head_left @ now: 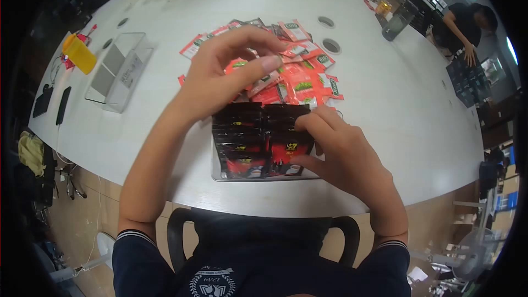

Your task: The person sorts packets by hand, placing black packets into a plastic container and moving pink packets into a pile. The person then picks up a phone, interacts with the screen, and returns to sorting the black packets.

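Note:
A clear tray (218, 171) near the table's front edge holds two side-by-side rows of black and red sachets (246, 148). My right hand (344, 151) is at the right row, its thumb and fingers apart on the front sachet (284, 151) and the tray's right side. Above the back of the tray, my left hand (234, 74) is raised with thumb and fingers curved apart, and no object shows between them. Beyond it lies a loose pile of red and white sachets (303, 85), partly hidden by my left hand.
A clear acrylic holder (118, 77) stands at the left, beside a yellow bottle (80, 54) and a black phone (64, 105). A dark tumbler (397, 25) stands at the back right. One person's hands rest at the far edge; another person bends over at the right.

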Demonstrator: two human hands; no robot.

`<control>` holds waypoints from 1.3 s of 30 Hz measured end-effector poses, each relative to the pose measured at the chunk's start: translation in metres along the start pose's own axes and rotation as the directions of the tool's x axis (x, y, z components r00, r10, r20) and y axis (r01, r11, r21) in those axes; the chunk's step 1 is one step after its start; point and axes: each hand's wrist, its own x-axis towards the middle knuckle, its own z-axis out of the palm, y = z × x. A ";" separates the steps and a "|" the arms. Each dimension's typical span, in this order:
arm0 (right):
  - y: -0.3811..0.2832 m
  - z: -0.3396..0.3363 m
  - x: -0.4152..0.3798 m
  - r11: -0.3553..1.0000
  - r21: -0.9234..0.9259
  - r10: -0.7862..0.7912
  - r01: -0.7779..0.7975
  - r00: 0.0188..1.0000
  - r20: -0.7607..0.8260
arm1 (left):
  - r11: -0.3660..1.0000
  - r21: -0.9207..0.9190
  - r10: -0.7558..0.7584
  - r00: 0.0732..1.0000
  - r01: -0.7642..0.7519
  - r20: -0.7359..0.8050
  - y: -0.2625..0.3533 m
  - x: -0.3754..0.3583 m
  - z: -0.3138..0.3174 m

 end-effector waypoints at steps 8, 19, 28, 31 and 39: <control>0.008 0.013 -0.001 0.995 -0.044 -0.091 0.088 0.993 -0.078 | 0.896 0.406 -0.015 0.901 -0.180 0.434 0.016 -0.005 -0.012; 0.053 -0.017 0.003 0.961 -0.159 -0.254 0.225 0.948 -0.194 | 0.602 0.760 -0.183 0.884 -0.246 0.431 0.065 -0.021 0.047; 0.044 0.032 -0.001 0.934 -0.347 -0.138 0.088 0.983 -0.122 | 0.556 0.817 -0.387 0.823 -0.150 0.415 0.074 -0.029 0.065; 0.039 0.035 0.001 0.884 -0.466 -0.102 0.045 0.990 -0.099 | 0.521 0.833 -0.409 0.802 -0.186 0.435 0.076 -0.027 0.070; 0.041 0.043 -0.002 0.850 -0.527 -0.143 0.016 0.969 -0.200 | 0.524 0.834 -0.388 0.822 -0.174 0.416 0.074 -0.022 0.076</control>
